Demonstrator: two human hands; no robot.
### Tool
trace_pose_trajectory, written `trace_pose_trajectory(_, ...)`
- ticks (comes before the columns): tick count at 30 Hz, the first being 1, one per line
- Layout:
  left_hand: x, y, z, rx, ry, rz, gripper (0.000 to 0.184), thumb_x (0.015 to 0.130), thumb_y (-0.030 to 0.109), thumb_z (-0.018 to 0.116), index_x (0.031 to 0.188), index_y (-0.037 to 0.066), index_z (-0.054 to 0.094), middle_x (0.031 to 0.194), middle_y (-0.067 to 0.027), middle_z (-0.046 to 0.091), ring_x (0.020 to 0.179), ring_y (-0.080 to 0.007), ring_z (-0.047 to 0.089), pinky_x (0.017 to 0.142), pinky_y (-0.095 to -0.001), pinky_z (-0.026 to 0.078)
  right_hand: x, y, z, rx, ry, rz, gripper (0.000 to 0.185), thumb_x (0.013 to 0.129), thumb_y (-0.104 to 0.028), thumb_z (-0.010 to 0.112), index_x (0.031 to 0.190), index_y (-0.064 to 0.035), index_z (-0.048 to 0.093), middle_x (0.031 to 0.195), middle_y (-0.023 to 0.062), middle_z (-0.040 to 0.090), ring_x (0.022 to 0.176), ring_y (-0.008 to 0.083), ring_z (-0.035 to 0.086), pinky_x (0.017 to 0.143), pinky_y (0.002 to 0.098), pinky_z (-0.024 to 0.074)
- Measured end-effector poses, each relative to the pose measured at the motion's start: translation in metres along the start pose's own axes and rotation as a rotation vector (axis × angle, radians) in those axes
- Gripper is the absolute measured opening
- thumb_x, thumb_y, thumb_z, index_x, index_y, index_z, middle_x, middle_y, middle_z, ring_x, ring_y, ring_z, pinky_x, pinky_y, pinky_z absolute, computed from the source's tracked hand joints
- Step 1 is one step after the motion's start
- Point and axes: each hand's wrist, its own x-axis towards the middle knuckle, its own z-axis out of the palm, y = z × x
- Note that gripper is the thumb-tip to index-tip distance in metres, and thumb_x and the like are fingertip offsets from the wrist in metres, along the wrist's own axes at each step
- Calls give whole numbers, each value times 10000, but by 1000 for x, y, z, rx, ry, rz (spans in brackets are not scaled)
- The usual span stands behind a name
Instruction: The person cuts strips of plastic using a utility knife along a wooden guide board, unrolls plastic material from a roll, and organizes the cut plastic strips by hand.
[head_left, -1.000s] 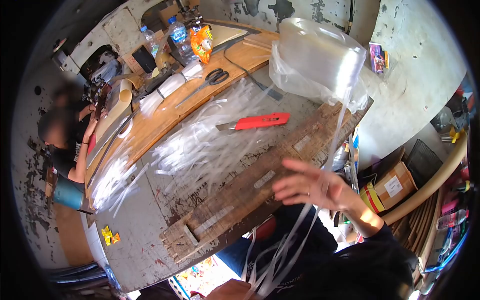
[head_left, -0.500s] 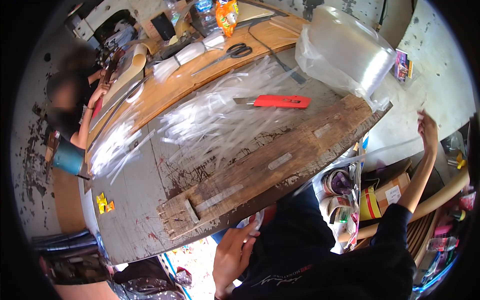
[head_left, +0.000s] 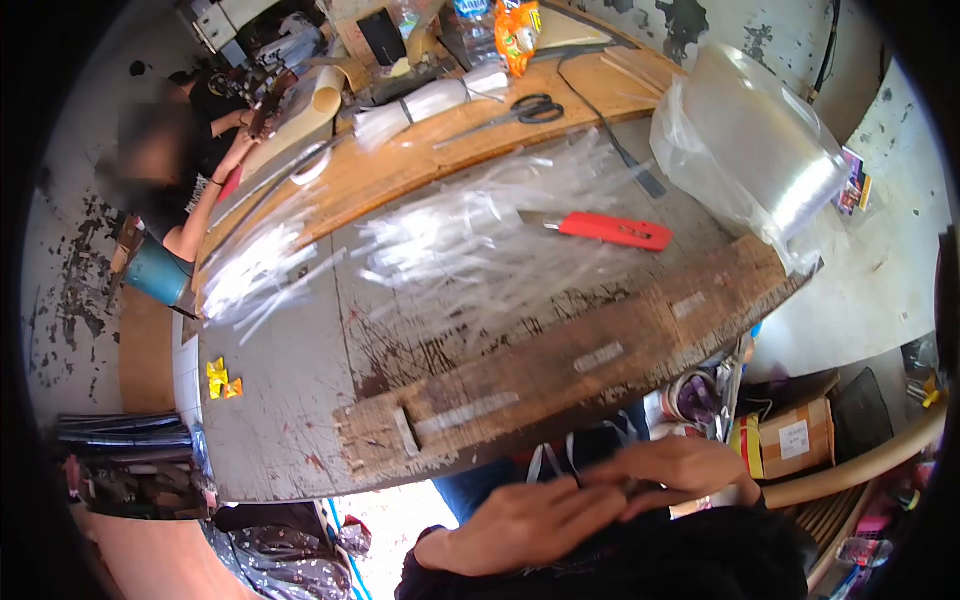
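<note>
My left hand (head_left: 530,522) and my right hand (head_left: 680,468) meet in front of my body, below the table's near edge. Their fingers are bent together and blurred, with pale strips (head_left: 560,458) showing just above them. On the table, a wooden plank (head_left: 560,365) lies along the near edge. Beyond it, a red cutter (head_left: 618,230) with its blade out rests by a loose pile of clear plastic strips (head_left: 450,235). A big roll of clear strip (head_left: 765,135), partly in a plastic bag, stands at the table's right end.
Black scissors (head_left: 520,112) and a tied strip bundle (head_left: 425,108) lie on a wooden board (head_left: 400,180). More strips (head_left: 255,265) and yellow wrappers (head_left: 218,378) are at the left. A person (head_left: 165,170) sits at the far left. A carton (head_left: 795,440) stands lower right.
My right hand has come back from the far right, beyond the table, to my left hand. The view has shifted, and the plank and cutter appear in the same places on the table.
</note>
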Motion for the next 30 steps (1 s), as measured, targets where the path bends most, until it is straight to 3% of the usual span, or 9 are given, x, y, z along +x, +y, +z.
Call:
trace_pose_trajectory(4,-17,-13,4,-309,33,-39,393,717,76,623,1096,9,546,836,-69,589,653,-152,590,497,-258,474,-37,9,-30,-49,-59,-79,293,815,-158,599,1072,-22,565,817,97,603,719,226,608,603,314,486)
trace_pose_trajectory(9,-46,-30,-9,-324,-37,-201,278,773,99,633,1043,38,611,760,-76,637,542,-166,579,478,-274,488,-139,19,-78,-162,200,495,95,740,-76,658,811,-13,658,694,101,630,608,196,628,544,274,488)
trace_pose_trajectory(12,-80,-45,-35,-377,-104,-153,359,766,76,634,1102,-18,554,782,-82,597,592,-171,575,496,-265,502,-202,36,-86,60,581,797,114,701,88,541,707,20,631,637,83,623,510,122,573,469,226,456)
trace_pose_trajectory(14,-90,-39,-59,-445,-163,-191,344,763,66,634,1086,-28,562,791,-97,610,582,-175,579,501,-259,509,-230,43,-96,29,642,842,126,789,-49,574,692,7,631,596,61,594,475,99,530,448,214,414)
trace_pose_trajectory(16,-105,-31,-75,-178,-176,-80,331,747,68,650,1061,-12,583,785,-113,634,556,-175,592,473,-251,508,-262,56,-104,-80,707,773,358,816,-327,603,686,6,613,549,38,532,465,85,474,435,217,356)
trace_pose_trajectory(17,-107,-27,-79,-155,28,-136,295,724,90,677,1003,13,624,730,-104,640,498,-160,582,409,-251,477,-256,50,-112,-69,713,680,386,807,-357,602,675,6,600,543,31,498,451,80,437,433,214,337)
trace_pose_trajectory(25,-195,-26,-120,-103,239,-182,265,674,303,733,693,45,679,487,-1,554,331,-81,437,304,-215,253,-340,66,-146,-150,912,711,305,828,-311,562,722,-25,553,628,0,454,525,55,358,487,209,277)
trace_pose_trajectory(27,-206,-22,-133,-136,224,-117,288,635,222,761,825,21,684,519,-15,575,370,-81,491,338,-203,347,-342,68,-149,-112,952,763,291,825,-305,563,727,-31,551,638,-9,447,547,47,348,495,212,273)
trace_pose_trajectory(30,-204,-31,-133,-208,112,-74,274,657,242,757,835,45,690,523,-4,573,350,-69,447,328,-214,315,-319,79,-149,-180,899,821,269,811,-281,573,734,-24,564,662,7,486,590,70,431,538,214,343)
